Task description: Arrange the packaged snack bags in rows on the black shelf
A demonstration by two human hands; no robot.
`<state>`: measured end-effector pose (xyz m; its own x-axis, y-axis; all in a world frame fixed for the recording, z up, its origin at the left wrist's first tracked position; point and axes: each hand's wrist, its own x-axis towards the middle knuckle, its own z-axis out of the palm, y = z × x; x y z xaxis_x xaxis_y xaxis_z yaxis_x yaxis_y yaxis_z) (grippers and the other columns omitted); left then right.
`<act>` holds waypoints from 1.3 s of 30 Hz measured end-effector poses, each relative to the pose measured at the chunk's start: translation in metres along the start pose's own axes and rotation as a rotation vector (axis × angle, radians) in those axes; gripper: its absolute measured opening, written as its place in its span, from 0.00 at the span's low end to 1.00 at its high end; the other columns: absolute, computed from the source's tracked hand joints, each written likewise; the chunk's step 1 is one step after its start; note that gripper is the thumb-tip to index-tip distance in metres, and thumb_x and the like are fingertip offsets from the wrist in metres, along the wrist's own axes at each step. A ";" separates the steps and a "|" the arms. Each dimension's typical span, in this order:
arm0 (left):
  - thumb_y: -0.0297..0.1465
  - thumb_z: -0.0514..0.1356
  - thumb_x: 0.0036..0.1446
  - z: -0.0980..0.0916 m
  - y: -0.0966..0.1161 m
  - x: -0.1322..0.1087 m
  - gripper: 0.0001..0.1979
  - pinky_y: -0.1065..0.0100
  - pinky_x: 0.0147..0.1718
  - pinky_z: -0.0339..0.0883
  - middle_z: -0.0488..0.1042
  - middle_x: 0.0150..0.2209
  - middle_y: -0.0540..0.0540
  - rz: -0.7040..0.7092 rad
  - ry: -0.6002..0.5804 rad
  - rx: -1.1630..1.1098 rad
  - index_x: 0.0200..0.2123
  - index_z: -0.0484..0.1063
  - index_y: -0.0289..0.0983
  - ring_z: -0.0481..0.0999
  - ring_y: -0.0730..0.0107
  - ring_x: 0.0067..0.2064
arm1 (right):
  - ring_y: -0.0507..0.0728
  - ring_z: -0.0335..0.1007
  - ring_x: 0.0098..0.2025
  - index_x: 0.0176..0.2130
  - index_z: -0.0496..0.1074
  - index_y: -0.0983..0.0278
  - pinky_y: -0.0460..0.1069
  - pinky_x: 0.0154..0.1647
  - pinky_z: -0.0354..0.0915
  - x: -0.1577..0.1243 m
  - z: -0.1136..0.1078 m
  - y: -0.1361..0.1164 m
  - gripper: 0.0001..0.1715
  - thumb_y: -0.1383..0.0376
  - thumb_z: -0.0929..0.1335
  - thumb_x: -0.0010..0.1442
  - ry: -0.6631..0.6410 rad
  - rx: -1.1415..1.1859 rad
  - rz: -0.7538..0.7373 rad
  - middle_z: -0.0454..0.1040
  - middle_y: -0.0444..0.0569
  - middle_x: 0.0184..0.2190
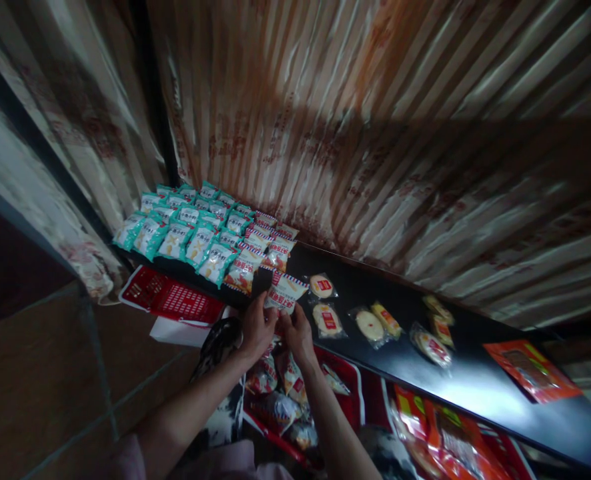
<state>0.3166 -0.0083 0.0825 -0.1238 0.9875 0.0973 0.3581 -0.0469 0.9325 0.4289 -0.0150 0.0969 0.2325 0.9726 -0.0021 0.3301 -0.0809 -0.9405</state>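
Observation:
My left hand (259,325) and my right hand (298,331) are close together at the near edge of the black table. Between them they grip the lower part of a white, red and blue snack bag (286,291), fingers closed on it. By my left fingertips is a dark rectangular shape (262,281) that I cannot make out. Similar orange-and-white snack bags (244,268) lie just beyond, beside rows of teal-and-white snack bags (175,239). Below my forearms, a red basket (360,393) holds several more snack bags (291,378).
Round wrapped crackers (327,320) and small yellow packets (386,319) lie on the black table (375,293). An orange packet (533,370) is at its right end. Another basket holds orange packets (453,440). A red basket (175,297) stands left; a pleated curtain (295,120) hangs behind.

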 end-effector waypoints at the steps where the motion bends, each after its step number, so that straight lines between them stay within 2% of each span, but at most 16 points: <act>1: 0.32 0.52 0.58 0.002 -0.003 0.001 0.22 0.55 0.57 0.61 0.69 0.56 0.36 0.021 0.007 0.024 0.56 0.63 0.32 0.68 0.58 0.58 | 0.59 0.73 0.35 0.49 0.69 0.66 0.52 0.38 0.67 0.004 0.001 0.000 0.27 0.54 0.65 0.54 0.010 -0.013 -0.005 0.78 0.51 0.36; 5: 0.30 0.52 0.58 0.009 -0.012 0.004 0.24 0.53 0.59 0.59 0.67 0.57 0.37 0.079 0.023 0.066 0.58 0.61 0.34 0.65 0.58 0.60 | 0.59 0.73 0.34 0.50 0.70 0.66 0.52 0.37 0.67 0.019 0.004 0.002 0.28 0.53 0.64 0.54 0.033 -0.054 -0.013 0.78 0.52 0.35; 10: 0.29 0.51 0.58 0.012 -0.014 0.003 0.25 0.53 0.62 0.54 0.62 0.62 0.37 0.149 0.015 0.098 0.60 0.59 0.34 0.59 0.59 0.64 | 0.61 0.73 0.40 0.51 0.69 0.65 0.54 0.42 0.66 0.036 0.008 0.007 0.30 0.52 0.63 0.55 0.074 -0.096 -0.012 0.78 0.54 0.40; 18: 0.27 0.48 0.60 0.015 -0.017 0.013 0.25 0.54 0.63 0.54 0.59 0.63 0.39 0.205 0.000 0.161 0.61 0.57 0.34 0.56 0.63 0.65 | 0.60 0.73 0.36 0.52 0.69 0.66 0.54 0.41 0.67 0.057 0.016 0.012 0.30 0.52 0.63 0.55 0.102 -0.102 -0.041 0.78 0.54 0.38; 26: 0.28 0.47 0.61 0.017 -0.024 0.027 0.24 0.53 0.63 0.52 0.56 0.64 0.38 0.242 0.004 0.244 0.61 0.57 0.33 0.54 0.61 0.66 | 0.60 0.73 0.39 0.52 0.69 0.66 0.54 0.43 0.67 0.074 0.022 0.009 0.30 0.53 0.63 0.55 0.049 -0.037 -0.085 0.77 0.55 0.42; 34: 0.28 0.47 0.61 0.021 -0.024 0.038 0.24 0.51 0.63 0.51 0.56 0.64 0.35 0.235 -0.010 0.308 0.60 0.59 0.30 0.54 0.57 0.66 | 0.60 0.73 0.41 0.52 0.70 0.66 0.54 0.44 0.67 0.084 0.024 0.008 0.29 0.52 0.63 0.57 0.063 -0.078 -0.096 0.77 0.55 0.43; 39: 0.27 0.47 0.61 0.024 -0.028 0.040 0.24 0.50 0.63 0.50 0.55 0.65 0.37 0.249 0.014 0.313 0.61 0.58 0.32 0.52 0.57 0.66 | 0.61 0.73 0.42 0.54 0.69 0.65 0.54 0.44 0.67 0.091 0.024 0.013 0.30 0.51 0.64 0.57 0.027 -0.053 -0.133 0.77 0.54 0.43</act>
<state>0.3234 0.0365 0.0518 -0.0093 0.9496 0.3134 0.6432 -0.2343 0.7290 0.4329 0.0781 0.0760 0.2079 0.9693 0.1316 0.4078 0.0364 -0.9124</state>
